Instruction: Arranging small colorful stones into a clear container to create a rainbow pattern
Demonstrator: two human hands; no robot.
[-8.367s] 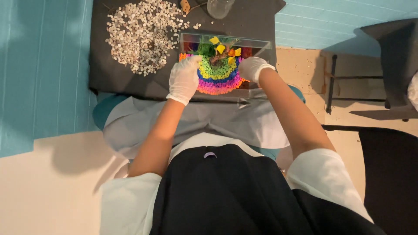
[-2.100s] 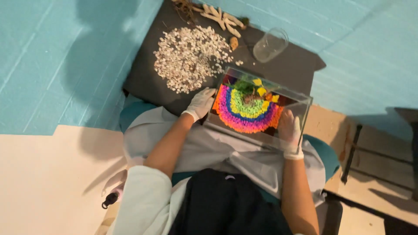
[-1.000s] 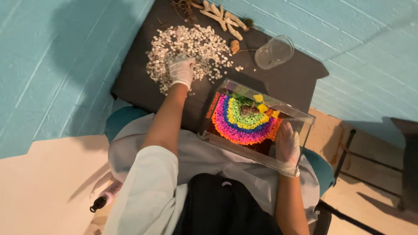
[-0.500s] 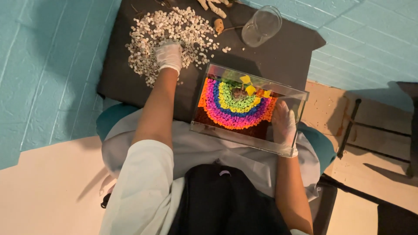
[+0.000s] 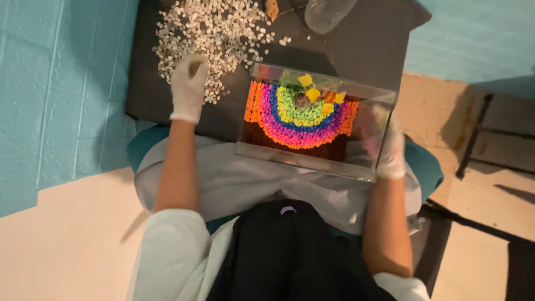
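White-gloved left hand (image 5: 188, 89) sits on the near edge of the pile of pale pebbles (image 5: 209, 33), fingers curled down into the stones. Whether it has any pinched: cannot tell, fingertips are buried in the heap. Pile is spread on a dark mat (image 5: 362, 39) laid over the table top.

Right hand (image 5: 384, 147), also gloved, is clamped on the right end of the clear rectangular tank (image 5: 315, 164), seen partly through the glass; fingers wrapped round the end wall, closed on it.

Tank long axis runs left-right across the lap, slightly skewed, right end nearer the body. It rests half on the mat's near edge, half over the knees. Open top faces up toward the camera. Inside: rainbow arch of coloured gravel (image 5: 295, 120), bands orange, pink, purple, blue, yellow, green, arch bulging toward the person, brown substrate along the near wall. Yellow leaves (image 5: 310, 89) sit at the arch centre.

Clear plastic cup (image 5: 329, 11) lies beyond the tank, well apart from both hands.
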